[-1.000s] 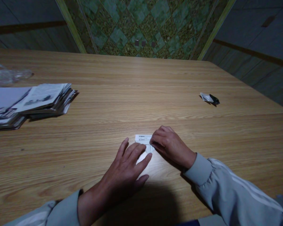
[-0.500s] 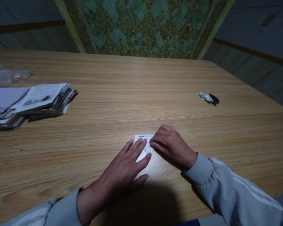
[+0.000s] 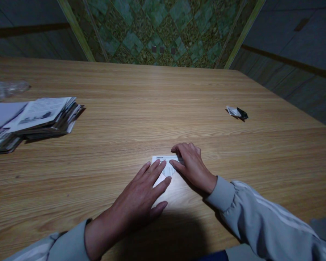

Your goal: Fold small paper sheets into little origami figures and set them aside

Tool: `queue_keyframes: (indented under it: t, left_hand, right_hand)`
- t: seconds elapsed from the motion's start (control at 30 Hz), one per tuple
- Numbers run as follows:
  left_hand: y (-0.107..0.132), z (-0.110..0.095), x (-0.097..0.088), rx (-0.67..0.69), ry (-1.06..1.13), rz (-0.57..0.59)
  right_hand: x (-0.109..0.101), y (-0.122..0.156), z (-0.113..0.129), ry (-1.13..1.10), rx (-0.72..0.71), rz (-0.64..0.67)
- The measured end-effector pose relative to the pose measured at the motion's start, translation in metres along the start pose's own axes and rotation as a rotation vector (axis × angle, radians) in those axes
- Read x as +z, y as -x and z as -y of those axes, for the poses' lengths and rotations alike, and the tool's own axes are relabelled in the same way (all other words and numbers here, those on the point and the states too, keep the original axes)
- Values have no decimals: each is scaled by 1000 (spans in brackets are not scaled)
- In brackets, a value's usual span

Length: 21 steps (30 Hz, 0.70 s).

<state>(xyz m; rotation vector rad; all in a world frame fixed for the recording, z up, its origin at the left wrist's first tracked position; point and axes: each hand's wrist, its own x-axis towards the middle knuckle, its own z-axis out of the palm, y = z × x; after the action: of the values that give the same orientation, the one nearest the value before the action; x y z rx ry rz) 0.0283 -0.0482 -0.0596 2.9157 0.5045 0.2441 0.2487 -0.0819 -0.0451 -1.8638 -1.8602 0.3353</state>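
Observation:
A small folded piece of white printed paper (image 3: 167,169) lies on the wooden table in front of me, its upper edge bearing a dark line of print. My left hand (image 3: 138,190) rests flat over the paper's left part, fingers stretched out and thumb apart. On the other side, my right hand (image 3: 192,165) is at the paper's right end, with thumb and forefinger spread apart. The thumb tip touches or hovers just over the sheet; I cannot tell which. The right hand hides the paper's right end, and the left hand hides its lower left.
Stacks of loose printed pages (image 3: 47,114) sit at the left of the table (image 3: 141,101). Behind them lies a clear plastic bag (image 3: 8,88). Toward the right is a small folded paper piece, white and black (image 3: 237,112). A green patterned wall (image 3: 163,32) stands beyond.
My right hand has gone from fingers closed together at the paper to thumb and forefinger spread apart. My left hand stays flat on the paper. The whole view has shifted slightly.

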Motion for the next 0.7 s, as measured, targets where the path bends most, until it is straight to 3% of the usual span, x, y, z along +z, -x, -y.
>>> queue_keyframes:
  t: [0.23,0.43,0.5,0.7]
  left_hand:
    - [2,1,1,-12,9,16]
    - [3,2,3,-1,13,1]
    - [2,1,3,2,13,2]
    - [0,1,-2,-14,13,12]
  right_hand:
    - [-13,0,-15,10,51,7]
    - [-17,2,-1,95,-385,-5]
    - [-17,4,5,145,-444,31]
    - [-27,9,9,187,-348,106]
